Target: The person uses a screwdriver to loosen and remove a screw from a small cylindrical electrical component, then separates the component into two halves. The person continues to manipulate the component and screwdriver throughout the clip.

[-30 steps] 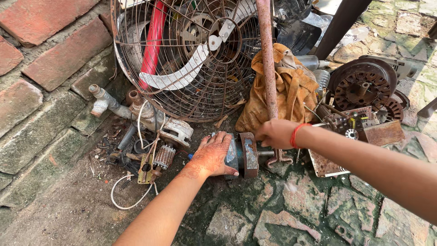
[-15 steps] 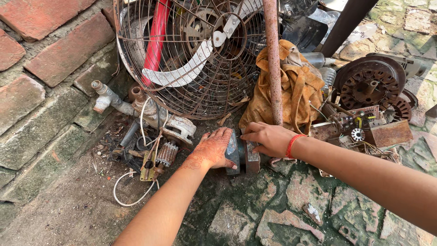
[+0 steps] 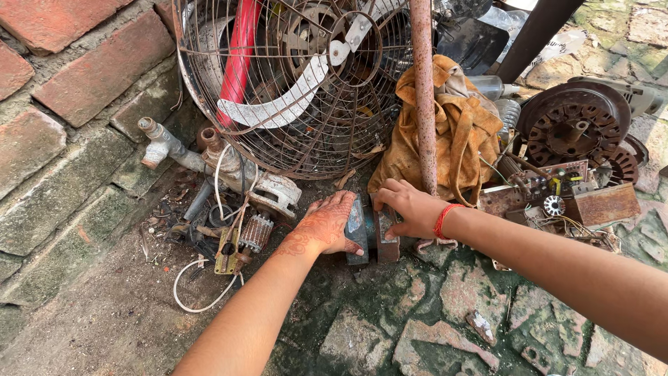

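A small rusty metal motor block (image 3: 372, 233) with a bluish middle stands on the mossy stone ground between my hands. My left hand (image 3: 325, 224) presses flat against its left side. My right hand (image 3: 409, 206), with a red band at the wrist, grips its right plate from above. Directly behind my right hand a rusty vertical pole (image 3: 424, 104) rises out of the frame.
A rusty wire fan guard (image 3: 292, 90) with a red pipe behind it leans on the brick wall (image 3: 76, 90). An orange cloth (image 3: 463, 136), a round motor stator (image 3: 574, 125), rusty boxes, a pipe valve (image 3: 163, 146), a small armature (image 3: 256, 233) and white wire (image 3: 202, 292) lie around.
My right hand let go of the area near the pole and came down onto the motor block. My left hand shifted up against its left side. The view moved closer.
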